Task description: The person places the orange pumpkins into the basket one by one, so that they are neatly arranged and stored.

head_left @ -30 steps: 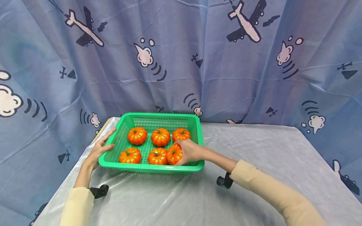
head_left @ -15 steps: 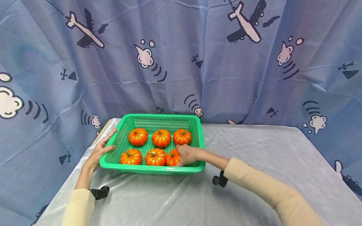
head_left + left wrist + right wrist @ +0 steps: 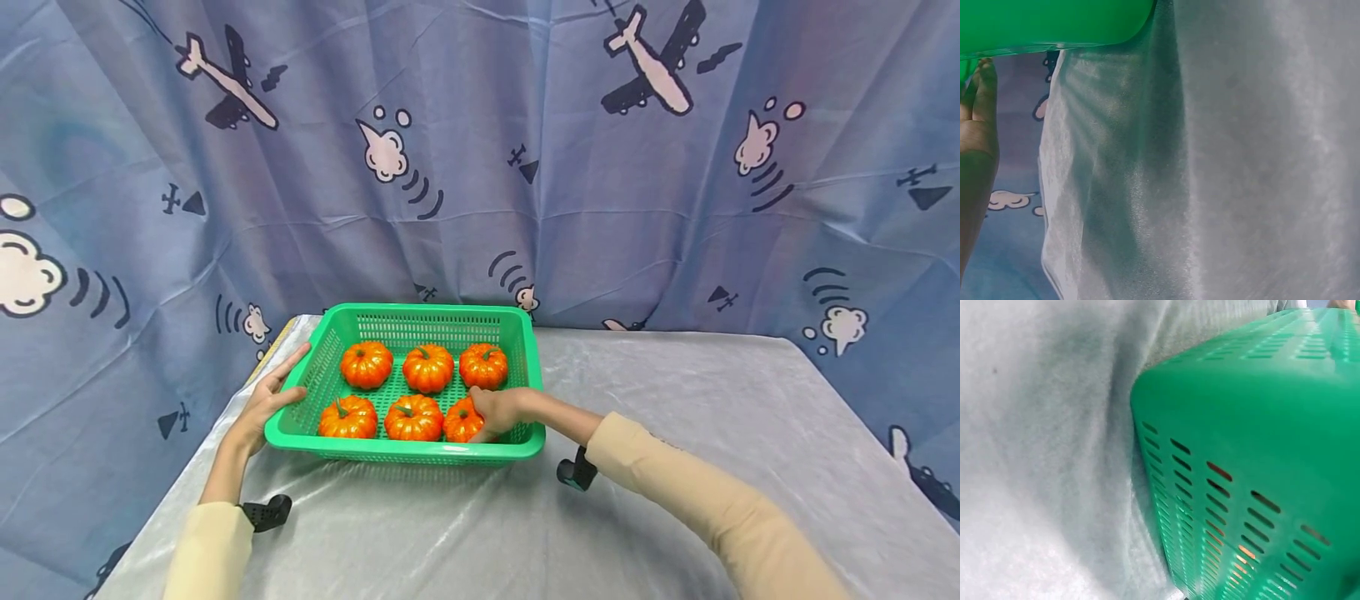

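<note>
In the head view, a green plastic basket point(image 3: 405, 451) holds several shiny orange pumpkins in two rows. My right hand point(image 3: 504, 410) reaches over the basket's right side and grips the small pumpkin point(image 3: 462, 421) in the front right corner, its right part hidden by the hand. Left of that sits another pumpkin point(image 3: 415, 418), with a further pumpkin point(image 3: 348, 417) at the front left. My left hand point(image 3: 262, 407) lies at the left rim with straight fingers, the thumb reaching over the edge. In the right wrist view, the slotted basket wall point(image 3: 1235, 425) hides the right hand's grasp.
The basket stands on a table with a silvery-grey cloth point(image 3: 675, 392). Behind it hangs a blue curtain point(image 3: 465, 167) with airplanes and clouds. A back-row pumpkin point(image 3: 483, 367) sits just beyond the right hand. A black wrist camera point(image 3: 576, 472) hangs below the right forearm.
My right hand has moved down with the pumpkin into the front right corner. The front middle pumpkin has shifted slightly left. My left hand stays at the rim.
</note>
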Demonstrator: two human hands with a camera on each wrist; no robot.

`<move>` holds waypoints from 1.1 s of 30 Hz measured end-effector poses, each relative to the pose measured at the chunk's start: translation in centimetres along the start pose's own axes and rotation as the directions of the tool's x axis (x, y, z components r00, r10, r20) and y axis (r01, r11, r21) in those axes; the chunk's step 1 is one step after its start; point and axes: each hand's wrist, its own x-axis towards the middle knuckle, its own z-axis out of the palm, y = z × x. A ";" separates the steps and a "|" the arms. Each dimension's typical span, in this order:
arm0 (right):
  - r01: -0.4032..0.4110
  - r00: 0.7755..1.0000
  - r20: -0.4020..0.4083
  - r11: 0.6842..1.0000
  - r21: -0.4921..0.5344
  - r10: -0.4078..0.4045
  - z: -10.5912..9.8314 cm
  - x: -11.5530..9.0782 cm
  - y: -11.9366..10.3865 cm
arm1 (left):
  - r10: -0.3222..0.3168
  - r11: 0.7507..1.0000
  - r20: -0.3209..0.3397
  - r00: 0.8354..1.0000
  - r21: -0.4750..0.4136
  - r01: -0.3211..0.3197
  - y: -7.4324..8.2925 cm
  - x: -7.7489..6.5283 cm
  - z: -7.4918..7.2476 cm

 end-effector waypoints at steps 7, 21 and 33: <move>-0.077 0.997 0.023 0.995 -0.066 0.078 -0.1 0.0 -0.3 | -0.019 1.000 -0.008 1.000 0.005 0.019 0.1 0.0 0.0; -0.071 0.997 0.033 0.990 -0.118 0.075 0.0 0.4 -0.2 | -0.003 1.000 0.003 1.000 0.006 0.003 0.1 -0.1 0.0; -0.054 0.998 -0.030 0.976 -0.212 0.049 0.1 0.5 -0.3 | 0.003 1.000 0.011 1.000 0.009 -0.003 0.1 -0.1 0.1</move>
